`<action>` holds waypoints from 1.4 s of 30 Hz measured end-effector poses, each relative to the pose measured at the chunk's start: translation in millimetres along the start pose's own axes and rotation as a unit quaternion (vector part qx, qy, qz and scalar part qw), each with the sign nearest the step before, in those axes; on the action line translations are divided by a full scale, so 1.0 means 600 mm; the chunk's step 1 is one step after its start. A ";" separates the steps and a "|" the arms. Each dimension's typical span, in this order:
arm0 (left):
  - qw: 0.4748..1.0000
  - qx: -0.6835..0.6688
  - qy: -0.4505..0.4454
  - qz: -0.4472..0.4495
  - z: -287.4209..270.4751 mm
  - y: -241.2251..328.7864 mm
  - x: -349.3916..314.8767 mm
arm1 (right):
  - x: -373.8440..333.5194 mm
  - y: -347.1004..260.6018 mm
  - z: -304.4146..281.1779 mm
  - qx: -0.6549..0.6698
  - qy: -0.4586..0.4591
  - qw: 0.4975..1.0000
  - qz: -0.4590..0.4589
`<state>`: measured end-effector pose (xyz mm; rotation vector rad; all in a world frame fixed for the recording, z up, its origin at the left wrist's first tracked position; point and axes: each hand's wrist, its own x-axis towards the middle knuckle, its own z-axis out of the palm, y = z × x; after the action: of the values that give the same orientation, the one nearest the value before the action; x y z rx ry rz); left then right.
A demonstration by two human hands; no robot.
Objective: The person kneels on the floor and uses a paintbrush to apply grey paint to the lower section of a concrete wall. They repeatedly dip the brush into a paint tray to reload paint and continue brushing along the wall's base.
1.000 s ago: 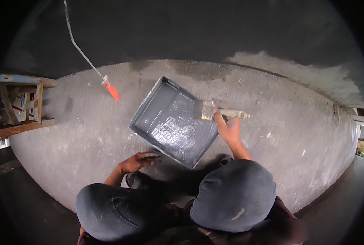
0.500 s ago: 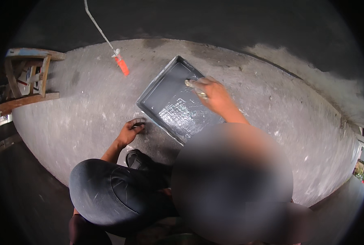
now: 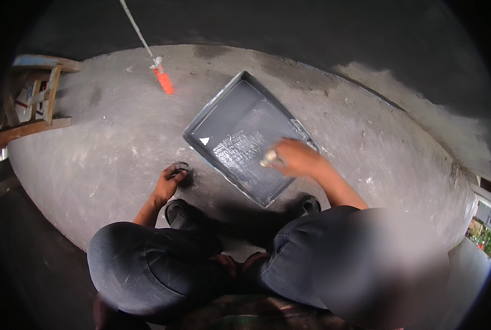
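Observation:
A dark grey rectangular paint tray [image 3: 218, 104] lies tilted corner-wise on the concrete floor, its inside wet and shiny. My right hand [image 3: 297, 158] is over the right part of the tray, closed on a pale crumpled wad, perhaps a rag [image 3: 268, 158]; its fingers are smeared by motion. A small white patch [image 3: 204, 141] shows at the tray's left corner. Left of the tray, my left hand [image 3: 174, 175] hangs low beside my knee, fingers curled together. Its fingers look dark-stained, and whether they hold anything is unclear.
Beyond the tray to the left lies a paint roller frame with an orange handle [image 3: 164, 82]. A wooden stool or frame [image 3: 50, 93] stands at the far left. Dark wall runs along the back. My shoes [image 3: 182, 213] rest near the tray's front edge.
My right hand has moved nearer along the tray with the pale wad. A white patch now shows at the tray's left corner. My left hand stays about where it was.

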<state>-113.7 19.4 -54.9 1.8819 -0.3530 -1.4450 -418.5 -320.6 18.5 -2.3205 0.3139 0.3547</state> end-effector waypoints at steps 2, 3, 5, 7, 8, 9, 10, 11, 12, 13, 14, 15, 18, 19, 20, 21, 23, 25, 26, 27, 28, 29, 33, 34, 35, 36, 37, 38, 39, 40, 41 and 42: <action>1.000 0.008 0.001 -0.002 0.000 -0.001 0.009 | 0.058 0.012 -0.006 -0.026 0.008 0.998 0.054; 1.000 0.011 -0.001 -0.001 -0.012 -0.010 0.012 | 0.091 0.023 -0.014 -0.028 0.024 0.998 0.044; 1.000 0.008 -0.009 -0.004 -0.028 -0.025 0.015 | 0.135 0.030 -0.030 -0.030 0.052 0.998 0.025; 1.000 -0.001 -0.015 -0.012 -0.048 -0.034 0.010 | 0.137 0.016 -0.045 0.012 0.111 0.993 -0.042; 1.000 0.011 -0.017 0.004 -0.048 -0.028 0.010 | 0.133 0.014 -0.057 0.031 0.142 0.987 -0.069; 0.999 0.021 -0.023 0.024 -0.039 -0.016 0.008 | 0.121 0.023 -0.051 -0.011 0.154 0.984 -0.084; 0.998 0.033 -0.028 0.043 -0.033 -0.002 0.005 | 0.102 0.032 -0.029 -0.054 0.166 0.980 -0.098; 0.998 0.042 -0.027 0.042 -0.028 0.015 0.004 | 0.077 0.040 -0.007 -0.097 0.177 0.973 -0.111; 0.997 0.048 -0.014 0.055 -0.037 0.021 -0.003 | 0.059 0.034 0.023 -0.162 0.176 0.965 -0.111; 0.996 0.054 -0.004 0.070 -0.048 0.025 -0.008 | 0.034 0.021 0.050 -0.228 0.175 0.952 -0.107; 0.994 0.061 0.005 0.086 -0.060 0.030 -0.014 | 0.009 0.006 0.067 -0.201 0.153 0.961 -0.113; 0.995 0.054 0.026 0.083 -0.069 0.040 -0.016 | -0.017 -0.002 0.071 -0.181 0.133 0.968 -0.111; 0.995 0.018 0.052 0.080 -0.109 0.087 -0.018 | -0.068 -0.026 0.063 0.113 0.243 0.963 -0.027; 0.993 0.043 0.044 0.100 -0.108 0.126 -0.016 | -0.084 -0.028 0.056 0.190 0.315 0.930 0.033; 0.989 0.072 0.040 0.121 -0.107 0.180 -0.018 | -0.096 -0.026 0.051 0.266 0.387 0.879 0.084; 0.982 0.108 0.017 0.152 -0.110 0.236 -0.023 | -0.105 -0.015 0.048 0.346 0.454 0.812 0.120; 0.966 0.158 -0.038 0.199 -0.099 0.355 -0.045 | -0.133 0.050 0.053 0.538 0.525 0.644 0.143; 0.949 0.186 -0.102 0.232 -0.074 0.470 -0.070 | -0.155 0.088 0.020 0.653 0.575 0.458 0.181; 0.939 0.226 -0.125 0.228 -0.065 0.519 -0.083 | -0.164 0.109 -0.001 0.661 0.617 0.402 0.144; 0.926 0.266 -0.149 0.223 -0.055 0.561 -0.097 | -0.177 0.133 -0.019 0.664 0.655 0.343 0.107; 0.912 0.306 -0.169 0.217 -0.045 0.594 -0.106 | -0.190 0.159 -0.039 0.665 0.688 0.283 0.069; 0.908 0.323 -0.173 0.203 -0.039 0.620 -0.118 | -0.202 0.185 -0.063 0.651 0.712 0.255 0.061; 0.902 0.373 -0.162 0.142 -0.018 0.666 -0.145 | -0.250 0.313 -0.126 0.591 0.791 0.154 0.038; 0.903 0.380 -0.154 0.127 -0.016 0.667 -0.146 | -0.257 0.352 -0.133 0.574 0.807 0.133 0.032; 0.906 0.377 -0.141 0.128 -0.019 0.659 -0.144 | -0.263 0.394 -0.137 0.554 0.824 0.111 0.030; 0.910 0.372 -0.129 0.129 -0.023 0.643 -0.136 | -0.270 0.438 -0.140 0.533 0.841 0.090 0.029; 0.914 0.367 -0.122 0.125 -0.025 0.631 -0.119 | -0.281 0.478 -0.136 0.509 0.857 0.069 0.034; 0.917 0.365 -0.114 0.111 -0.022 0.622 -0.115 | -0.290 0.511 -0.135 0.500 0.864 0.047 0.042; 0.922 0.361 -0.101 0.097 -0.022 0.611 -0.120 | -0.290 0.533 -0.141 0.496 0.867 0.026 0.049; 0.926 0.357 -0.088 0.084 -0.025 0.602 -0.122 | -0.291 0.553 -0.142 0.489 0.870 0.005 0.056; 0.932 0.347 -0.084 0.067 -0.038 0.587 -0.124 | -0.283 0.564 -0.143 0.491 0.869 -0.003 0.064; 0.937 0.336 -0.077 0.050 -0.056 0.570 -0.130 | -0.270 0.569 -0.147 0.495 0.866 -0.009 0.071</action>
<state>-37.8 -159.2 239.1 2.2218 -1.1213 -1.5212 -667.2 -598.9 -88.1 0.2172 1.1986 -2.1488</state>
